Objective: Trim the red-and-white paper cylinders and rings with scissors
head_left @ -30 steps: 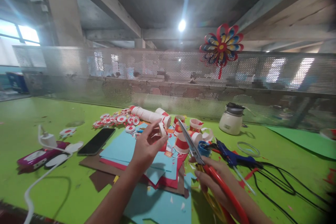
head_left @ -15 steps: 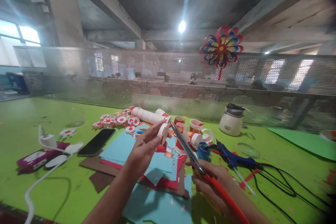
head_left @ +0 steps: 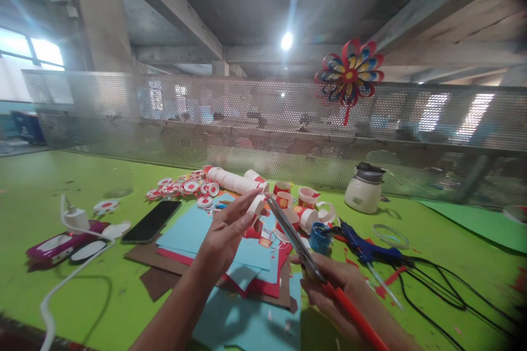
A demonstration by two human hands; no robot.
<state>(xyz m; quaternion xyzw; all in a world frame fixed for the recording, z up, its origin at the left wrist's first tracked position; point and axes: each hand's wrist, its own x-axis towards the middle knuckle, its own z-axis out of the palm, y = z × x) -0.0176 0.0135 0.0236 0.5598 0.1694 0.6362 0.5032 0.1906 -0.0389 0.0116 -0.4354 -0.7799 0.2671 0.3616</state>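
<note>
My left hand pinches a small white paper-cup piece between thumb and fingers, above the stacked paper. In my right hand is a pair of scissors with orange-red handles. Its blades point up and to the left, and their tips come close to the cup piece; whether they touch it I cannot tell. Below both hands lie light blue paper sheets on red and brown ones. Behind them are several red-and-white cup pieces and a long white stack of paper cups.
A blue glue gun with a black cord lies right of a blue jar. A white pot stands behind. At left are a phone and a purple power strip. A mesh partition borders the table; a paper flower hangs there.
The cup piece in my left hand has tilted slightly. The scissors in my right hand have shifted a little, with their blades looking closer together.
</note>
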